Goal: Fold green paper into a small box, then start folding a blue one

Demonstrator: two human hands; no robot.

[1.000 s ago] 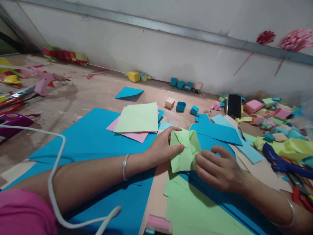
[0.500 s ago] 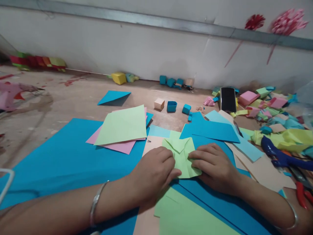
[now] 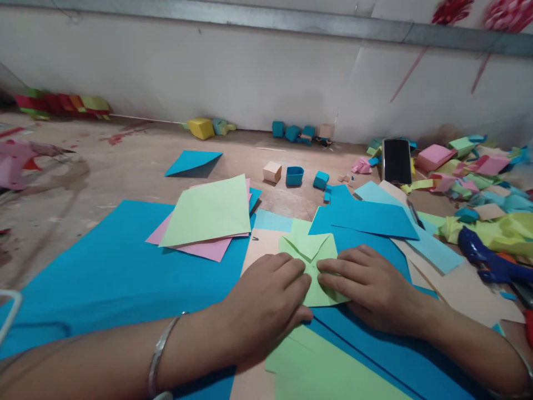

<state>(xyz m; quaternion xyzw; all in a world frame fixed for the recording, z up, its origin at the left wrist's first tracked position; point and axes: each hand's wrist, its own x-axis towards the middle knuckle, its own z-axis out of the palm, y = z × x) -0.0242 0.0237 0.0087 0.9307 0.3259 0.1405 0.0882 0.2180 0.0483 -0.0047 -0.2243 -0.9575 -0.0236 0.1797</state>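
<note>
A light green folded paper [image 3: 308, 247] with a triangular flap at its top edge lies between my hands on stacked coloured sheets. My left hand [image 3: 270, 303] presses on its left side, fingers close together and bent. On the right side, my right hand [image 3: 366, 283] lies with its fingertips on the paper, the fingers nearly straight. The two sets of fingertips are a short gap apart. Below them is a larger light green sheet [image 3: 333, 369], over big blue sheets [image 3: 200, 283].
Pink and green squares [image 3: 208, 211] are stacked at left of centre. Small paper boxes [image 3: 295, 176] stand behind. At the right are a phone [image 3: 396, 161], a pile of paper pieces [image 3: 478, 172] and blue-handled pliers [image 3: 491, 258]. A pink glue gun [image 3: 16, 161] is far left.
My left hand has moved slightly right and my right fingertips slightly left, so they are nearer each other on the green paper. The view has shifted a little.
</note>
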